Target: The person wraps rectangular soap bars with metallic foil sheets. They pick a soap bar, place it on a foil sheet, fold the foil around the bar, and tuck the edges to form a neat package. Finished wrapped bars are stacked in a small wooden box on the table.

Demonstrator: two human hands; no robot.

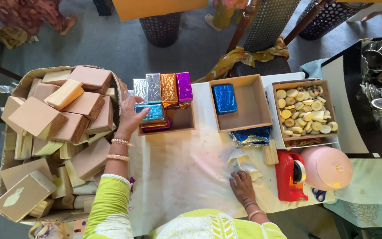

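On the table (177, 163), left hand (131, 116) touches a foil-wrapped block (151, 113).

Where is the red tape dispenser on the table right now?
In the head view, the red tape dispenser sits at the table's right side, between the right hand and a pink dome, below the box of discs.

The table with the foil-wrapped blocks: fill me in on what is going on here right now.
A person in a green top stands at a cloth-covered table. Their left hand rests on a teal foil-wrapped block in a small box holding silver, orange and purple wrapped blocks. Their right hand lies flat on the table by crumpled white paper. A second box holds one blue wrapped block. A big carton of bare wooden blocks sits at the left, and a red tape dispenser at the right.
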